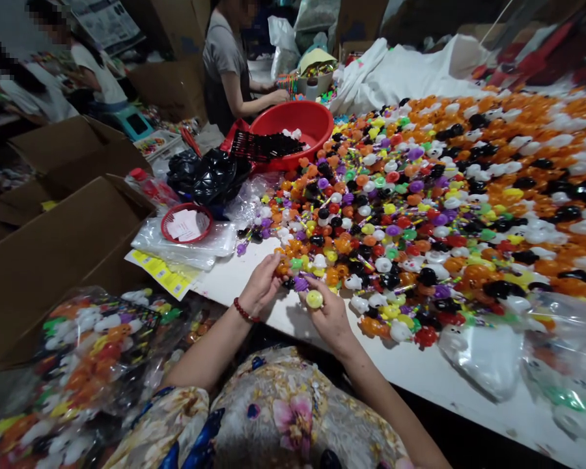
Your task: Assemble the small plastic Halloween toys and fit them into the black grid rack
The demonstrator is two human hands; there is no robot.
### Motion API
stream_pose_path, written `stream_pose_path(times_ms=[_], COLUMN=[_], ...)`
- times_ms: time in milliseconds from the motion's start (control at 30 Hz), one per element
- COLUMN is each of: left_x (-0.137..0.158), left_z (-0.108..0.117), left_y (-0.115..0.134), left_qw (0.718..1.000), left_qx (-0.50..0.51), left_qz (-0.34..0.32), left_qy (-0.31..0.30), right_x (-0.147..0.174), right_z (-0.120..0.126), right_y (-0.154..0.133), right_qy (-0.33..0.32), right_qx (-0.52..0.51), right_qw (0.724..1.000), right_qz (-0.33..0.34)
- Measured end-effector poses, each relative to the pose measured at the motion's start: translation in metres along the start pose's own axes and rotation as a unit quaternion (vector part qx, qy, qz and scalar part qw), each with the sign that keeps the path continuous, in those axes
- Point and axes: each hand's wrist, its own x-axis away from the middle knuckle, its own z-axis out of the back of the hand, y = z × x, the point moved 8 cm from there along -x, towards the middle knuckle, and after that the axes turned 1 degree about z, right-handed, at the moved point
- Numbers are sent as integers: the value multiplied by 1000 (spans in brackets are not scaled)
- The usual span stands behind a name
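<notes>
At the near edge of the white table [293,320], my left hand [261,286], with a dark red bead bracelet on its wrist, is closed round a bunch of small plastic figures, orange ones [284,264] showing at its fingertips. Close by on the right, my right hand [331,319] is closed on a small yellow plastic figure [314,299]. A purple figure [301,284] lies between the two hands; which hand holds it, I cannot tell. Past my fingers spreads a thick heap of similar colourful figures [393,231], some with striped sticks.
A red basin [325,124] holds black strands and white pieces. Nearer are black bags [209,172], a small red basket [209,229] of paper slips and clear bags [224,240]. Cardboard boxes [53,280] and bagged figures [92,352] lie left. A co-worker [224,65] stands behind the basin.
</notes>
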Motion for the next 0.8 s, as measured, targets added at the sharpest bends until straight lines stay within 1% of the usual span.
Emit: stream_pose_path(times_ms=[67,133,233,333,400,467,600,700,800], left_x=[8,14,19,23,28,33,41,45,47], left_z=[-7,-12,-18,-20,-21,-21,-18,-15,-11], left_y=[-7,-10,-15,-19,-17,-12,-9,-17,-29], left_qw=[1000,999,998,993,982,966,939,925,912], left_qx=[16,10,-29,-96,-160,-223,-295,-327,-350], left_qz=[-11,-35,-58,-67,-93,-127,-160,-168,-178], left_qy=[4,11,13,15,19,30,77,100,117], right_x=[3,7,11,15,16,17,18,20,25], right_z=[-1,0,1,4,5,5,4,0,-5], right_y=[-3,-4,-1,1,3,2,0,-2,-1], right_qy=[2,4,-4,-12,-15,-16,-11,-12,-10], right_qx=[24,46,71,98,114,121,118,118,121], right_qw=[999,998,996,994,992,991,993,993,993], right_qz=[31,50,56,55,51,46,23,3,6])
